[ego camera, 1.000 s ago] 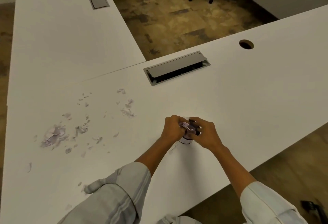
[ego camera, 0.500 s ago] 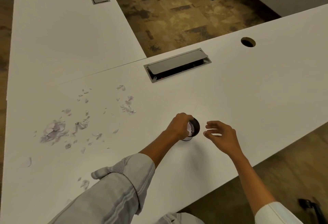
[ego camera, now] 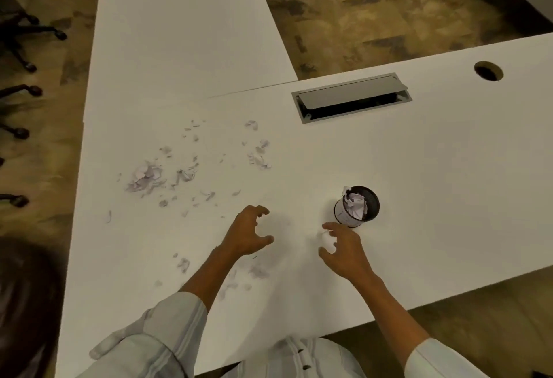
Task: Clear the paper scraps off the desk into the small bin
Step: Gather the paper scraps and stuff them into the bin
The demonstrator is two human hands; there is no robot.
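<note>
**Op A:** Both hands have come off the small bin point(ego camera: 357, 208) since half a second ago. My left hand point(ego camera: 245, 235) was at its rim then; now it hovers over the desk point(ego camera: 434, 183) to the bin's left, fingers spread and loosely curled, grip empty.

**Op B:** And the right?

**Op A:** My right hand point(ego camera: 344, 250) sits just in front of the bin, near it but not touching. Its fingers curl around a small white crumpled scrap point(ego camera: 326, 240). I read that as a light pinch between thumb and fingertips, though the piece is pale against the desk and its edges are hard to make out.

**Op B:** Where is the bin itself?

**Op A:** It stands upright on the desk, right of centre, in front of the open cable hatch point(ego camera: 351, 97). It is a dark cylinder with crumpled paper point(ego camera: 354, 202) poking above the rim on its left side.

**Op B:** How much paper is on the desk?

**Op A:** Plenty. The main scatter of paper scraps point(ego camera: 143, 177) lies well to the left of the bin, with a denser heap at its far left and a small cluster nearer the hatch. A few more bits point(ego camera: 257, 273) lie close to the near edge, between my forearms and beside my left sleeve point(ego camera: 167, 326).

**Op B:** Anything else?

**Op A:** A round cable hole point(ego camera: 488, 70) sits at the far right, and chair bases show on the floor to the left.
</note>
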